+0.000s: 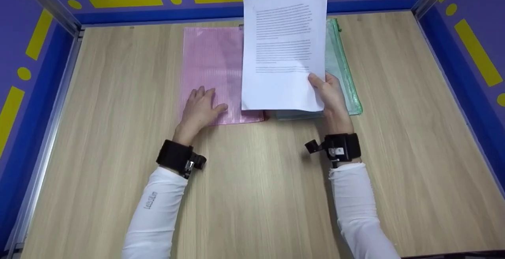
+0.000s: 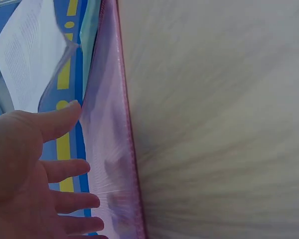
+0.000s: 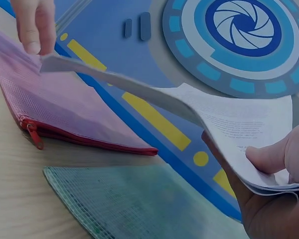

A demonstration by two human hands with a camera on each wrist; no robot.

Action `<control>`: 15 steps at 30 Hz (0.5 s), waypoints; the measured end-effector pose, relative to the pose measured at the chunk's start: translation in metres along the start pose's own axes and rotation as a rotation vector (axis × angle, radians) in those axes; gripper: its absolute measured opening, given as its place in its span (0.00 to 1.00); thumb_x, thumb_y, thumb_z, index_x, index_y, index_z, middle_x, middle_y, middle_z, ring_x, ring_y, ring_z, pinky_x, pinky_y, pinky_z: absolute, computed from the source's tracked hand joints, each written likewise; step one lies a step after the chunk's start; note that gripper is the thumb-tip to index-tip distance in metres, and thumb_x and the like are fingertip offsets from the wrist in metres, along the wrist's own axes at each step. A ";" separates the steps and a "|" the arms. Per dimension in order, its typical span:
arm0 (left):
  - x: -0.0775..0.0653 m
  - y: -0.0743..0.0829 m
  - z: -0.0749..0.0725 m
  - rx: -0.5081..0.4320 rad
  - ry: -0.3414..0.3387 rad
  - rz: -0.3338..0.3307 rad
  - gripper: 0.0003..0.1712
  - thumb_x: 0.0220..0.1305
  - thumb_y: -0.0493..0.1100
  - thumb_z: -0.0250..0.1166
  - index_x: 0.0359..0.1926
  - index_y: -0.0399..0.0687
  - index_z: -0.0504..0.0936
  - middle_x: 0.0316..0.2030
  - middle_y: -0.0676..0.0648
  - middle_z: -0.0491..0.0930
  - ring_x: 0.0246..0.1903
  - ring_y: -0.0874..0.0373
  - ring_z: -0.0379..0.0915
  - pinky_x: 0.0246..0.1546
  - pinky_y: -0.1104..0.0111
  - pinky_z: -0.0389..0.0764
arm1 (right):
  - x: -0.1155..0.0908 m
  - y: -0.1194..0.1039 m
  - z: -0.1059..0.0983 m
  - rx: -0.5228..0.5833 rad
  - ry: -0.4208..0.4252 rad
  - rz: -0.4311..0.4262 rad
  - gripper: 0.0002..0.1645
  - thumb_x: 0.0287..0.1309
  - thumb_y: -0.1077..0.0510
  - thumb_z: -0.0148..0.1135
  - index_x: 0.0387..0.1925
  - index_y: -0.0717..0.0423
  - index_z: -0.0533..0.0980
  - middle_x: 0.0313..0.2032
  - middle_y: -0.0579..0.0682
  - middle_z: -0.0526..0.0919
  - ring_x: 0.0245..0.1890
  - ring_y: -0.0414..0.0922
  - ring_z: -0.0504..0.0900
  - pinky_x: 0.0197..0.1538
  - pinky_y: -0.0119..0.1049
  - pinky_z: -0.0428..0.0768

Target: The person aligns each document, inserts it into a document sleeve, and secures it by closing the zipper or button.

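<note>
A thin stack of printed paper sheets (image 1: 282, 89) is held up over the table in my right hand (image 1: 334, 95), thumb on top and fingers underneath at the lower right corner. In the right wrist view the sheets (image 3: 244, 119) bend near the thumb. My left hand (image 1: 200, 108) is over the lower part of a pink mesh zip pouch (image 1: 213, 62), fingers spread and holding nothing. The pouch lies flat, its red zipper pull (image 3: 35, 137) showing at one corner. A green mesh zip pouch (image 1: 342, 66) lies to its right, partly hidden by the papers.
Both pouches rest on a light wood-grain table (image 1: 252, 196). Blue panels with yellow marks (image 1: 126, 1) stand along the back and both sides. A black wrist camera band (image 1: 342, 147) sits on each wrist, above white sleeves (image 1: 158, 207).
</note>
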State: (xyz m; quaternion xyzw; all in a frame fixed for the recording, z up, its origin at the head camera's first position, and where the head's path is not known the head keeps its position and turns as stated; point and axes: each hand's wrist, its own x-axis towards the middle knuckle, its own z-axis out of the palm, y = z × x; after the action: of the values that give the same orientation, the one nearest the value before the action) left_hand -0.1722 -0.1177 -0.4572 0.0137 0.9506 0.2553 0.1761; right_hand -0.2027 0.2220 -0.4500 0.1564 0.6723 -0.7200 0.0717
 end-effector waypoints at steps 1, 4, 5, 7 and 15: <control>0.000 -0.001 0.001 0.015 -0.012 -0.007 0.46 0.68 0.62 0.59 0.76 0.41 0.55 0.77 0.29 0.43 0.77 0.31 0.36 0.77 0.44 0.43 | 0.000 0.000 -0.001 -0.003 -0.002 0.003 0.24 0.72 0.55 0.51 0.67 0.55 0.70 0.46 0.50 0.85 0.40 0.43 0.86 0.37 0.32 0.83; 0.000 -0.005 0.003 0.060 -0.030 -0.006 0.49 0.66 0.61 0.61 0.76 0.38 0.54 0.77 0.28 0.42 0.77 0.30 0.36 0.77 0.44 0.44 | 0.000 0.000 -0.003 -0.011 0.002 0.000 0.24 0.72 0.56 0.51 0.67 0.55 0.70 0.48 0.50 0.85 0.41 0.42 0.86 0.37 0.32 0.82; 0.000 -0.006 0.003 0.073 -0.028 0.001 0.49 0.65 0.60 0.62 0.76 0.37 0.54 0.77 0.28 0.43 0.76 0.30 0.36 0.77 0.44 0.44 | 0.000 0.001 -0.004 -0.015 0.006 -0.006 0.24 0.72 0.56 0.51 0.67 0.55 0.70 0.47 0.50 0.85 0.41 0.42 0.86 0.37 0.31 0.82; 0.000 -0.008 0.003 0.095 -0.019 0.015 0.49 0.65 0.58 0.63 0.75 0.36 0.55 0.76 0.27 0.44 0.76 0.29 0.37 0.77 0.44 0.45 | 0.000 0.001 -0.005 -0.023 0.014 -0.016 0.25 0.72 0.56 0.51 0.67 0.57 0.70 0.47 0.50 0.85 0.41 0.42 0.86 0.37 0.31 0.82; -0.006 -0.016 -0.004 0.106 -0.013 0.006 0.49 0.61 0.57 0.66 0.74 0.35 0.58 0.75 0.27 0.49 0.75 0.30 0.42 0.76 0.43 0.51 | 0.002 0.001 -0.008 -0.032 0.028 0.014 0.25 0.72 0.54 0.51 0.67 0.56 0.69 0.45 0.49 0.85 0.41 0.41 0.85 0.38 0.31 0.82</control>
State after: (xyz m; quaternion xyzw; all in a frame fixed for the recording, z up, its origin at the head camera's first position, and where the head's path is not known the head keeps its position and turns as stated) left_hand -0.1671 -0.1343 -0.4603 0.0274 0.9616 0.2049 0.1803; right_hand -0.2029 0.2304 -0.4516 0.1698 0.6836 -0.7064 0.0699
